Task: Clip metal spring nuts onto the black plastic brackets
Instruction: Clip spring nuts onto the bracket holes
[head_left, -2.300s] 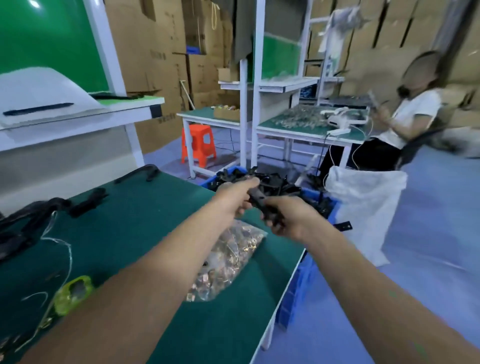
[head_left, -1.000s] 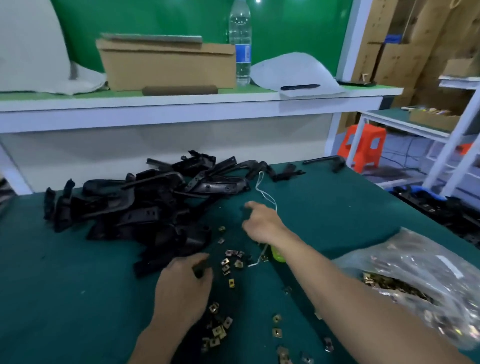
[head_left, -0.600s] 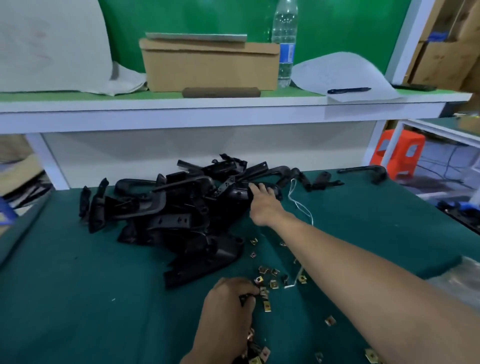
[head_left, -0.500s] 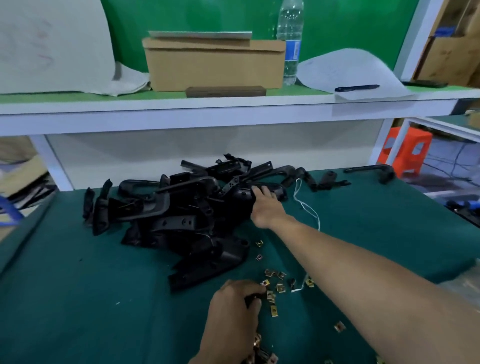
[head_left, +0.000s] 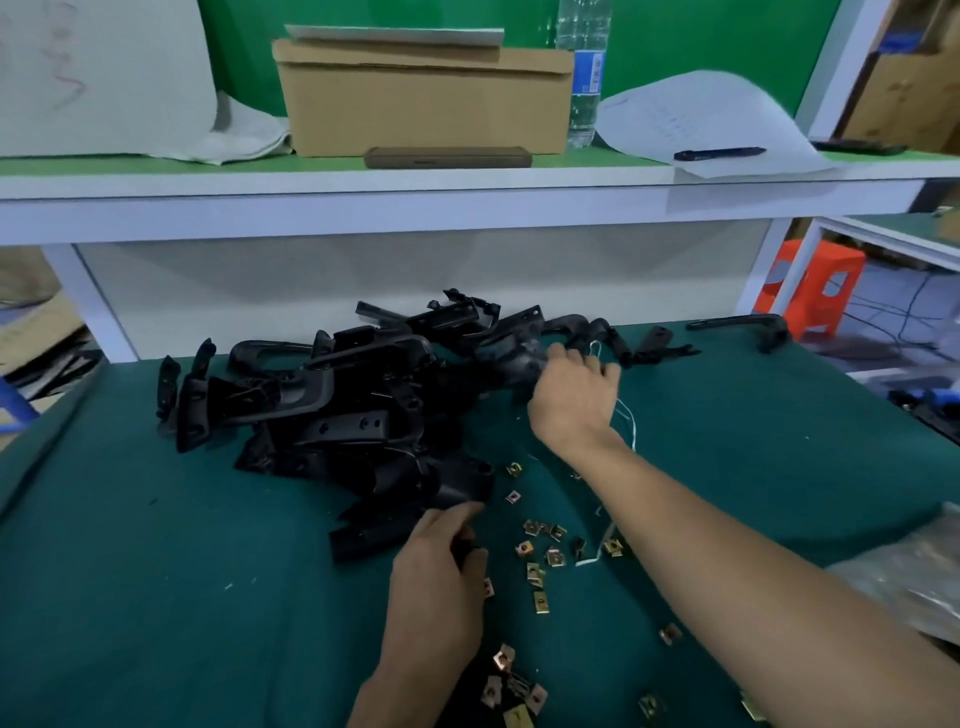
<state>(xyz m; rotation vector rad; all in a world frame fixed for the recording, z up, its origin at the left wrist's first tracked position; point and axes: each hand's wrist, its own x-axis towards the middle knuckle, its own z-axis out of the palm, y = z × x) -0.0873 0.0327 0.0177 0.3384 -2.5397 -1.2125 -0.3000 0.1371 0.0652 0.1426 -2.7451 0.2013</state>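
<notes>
A pile of black plastic brackets (head_left: 332, 410) lies on the green mat (head_left: 156, 571). Several brass-coloured spring nuts (head_left: 540, 551) are scattered in front of the pile, with more near the bottom edge. My right hand (head_left: 574, 397) reaches to the pile's right end, its fingers curled round a blurred black bracket (head_left: 511, 358). At the pile's near edge, my left hand (head_left: 436, 577) has curled fingers that pinch a small dark part (head_left: 466, 550); what it is I cannot make out.
A clear bag of nuts (head_left: 904, 587) lies at the right edge. A lone bracket (head_left: 748, 327) and a white string (head_left: 626, 423) lie right of the pile. The shelf above holds a cardboard box (head_left: 423, 98), a water bottle (head_left: 582, 78) and paper with a pen (head_left: 719, 153).
The view swung from the blue bin at the table's end back to the bench. My right hand reached to the pile's right end and took hold of a bracket. My left hand stayed among the nuts.
</notes>
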